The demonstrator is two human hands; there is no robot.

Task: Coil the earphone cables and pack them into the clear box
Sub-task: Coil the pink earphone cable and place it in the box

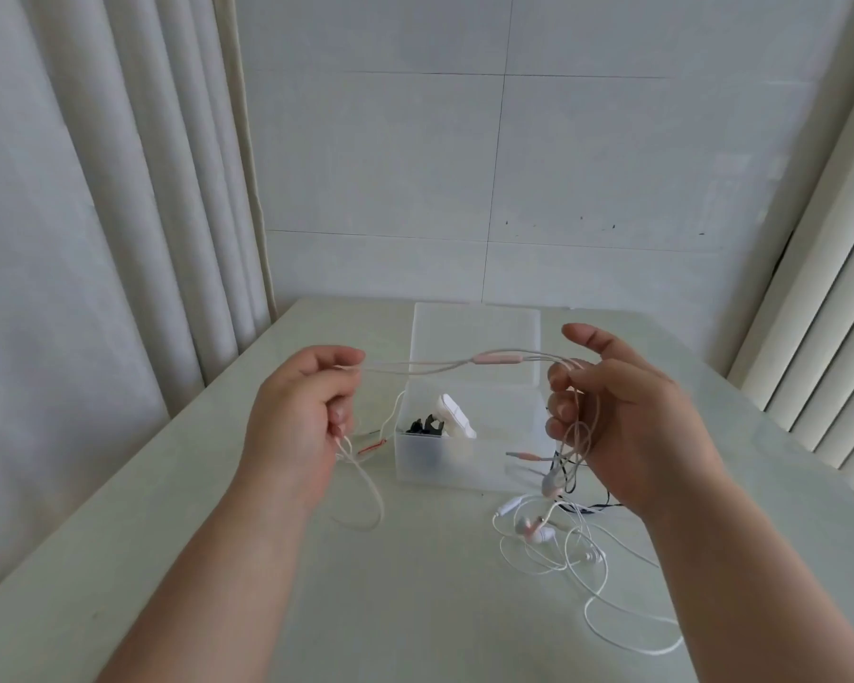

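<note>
Both bare forearms reach forward over the pale, glossy table (pixel 415 608). The hands are raised above it and face one another on either side of the clear frosted plastic box (pixel 444 460). The left hand (pixel 302 411) shows its back to the camera, thumb uppermost and all fingers curled in. Its thumb and forefinger pinch the pale pink earphone cable (pixel 415 369). The lower fingers close on the slack, which drops from the fist in a loose loop onto the table. From that pinch the cable runs taut and nearly level across the front of the box's upright lid (pixel 477 332), carrying a pink inline remote (pixel 499 358), to the right hand (pixel 632 426). The right hand is turned palm toward the left one, its thumb lifted free and pointing up and left. Its fingers (pixel 560 416) are bent and hooked through several hanging loops of the same cable, and a greyish-pink earbud (pixel 553 483) dangles below them. The box sits open on the table between and just beyond the hands, holding a white oblong item (pixel 457 421) and something small and black (pixel 425 427). Under the right hand lies a loose tangle of white earphone cable (pixel 509 506) with a black cable (pixel 587 507) beside it. A thin red cable (pixel 373 446) lies just left of the box.
</note>
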